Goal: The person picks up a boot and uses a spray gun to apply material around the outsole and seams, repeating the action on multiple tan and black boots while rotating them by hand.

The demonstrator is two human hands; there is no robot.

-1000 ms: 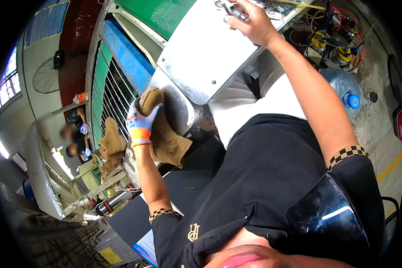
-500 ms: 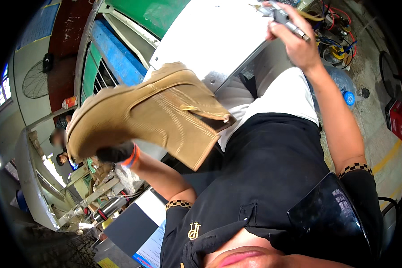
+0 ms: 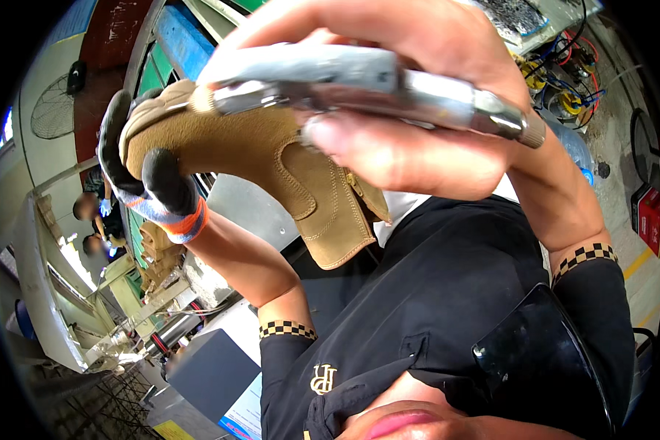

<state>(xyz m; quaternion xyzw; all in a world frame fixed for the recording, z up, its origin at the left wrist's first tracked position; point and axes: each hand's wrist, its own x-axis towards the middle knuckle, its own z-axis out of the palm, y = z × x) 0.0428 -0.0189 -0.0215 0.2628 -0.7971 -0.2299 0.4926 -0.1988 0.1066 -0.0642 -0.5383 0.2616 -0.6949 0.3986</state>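
Note:
A tan leather boot (image 3: 253, 150) lies tilted on its side in the air before me, its toe to the left and its shaft opening toward my shirt. My left hand (image 3: 165, 183), in a grey knit glove with dark-coated fingers and an orange cuff, is closed round the toe end. My bare right hand (image 3: 433, 161) grips a silver metal spray gun (image 3: 359, 70) with knurled ends, close to the camera. The gun's left tip overlaps the boot's toe in view; whether it touches cannot be told. The gun and right hand hide part of the boot.
Beyond the boot are a blue panel (image 3: 182, 40) and green frames. A wire fan (image 3: 53, 106) is at the far left, with two people below it. Other tan boots (image 3: 160, 253) sit behind my left forearm. Hoses, a clear bottle and a red box (image 3: 648, 218) are at right.
My right hand has brought the spray gun from the upper right to across the boot, near the camera. The boot has turned and shifted slightly, with the left hand still on its toe.

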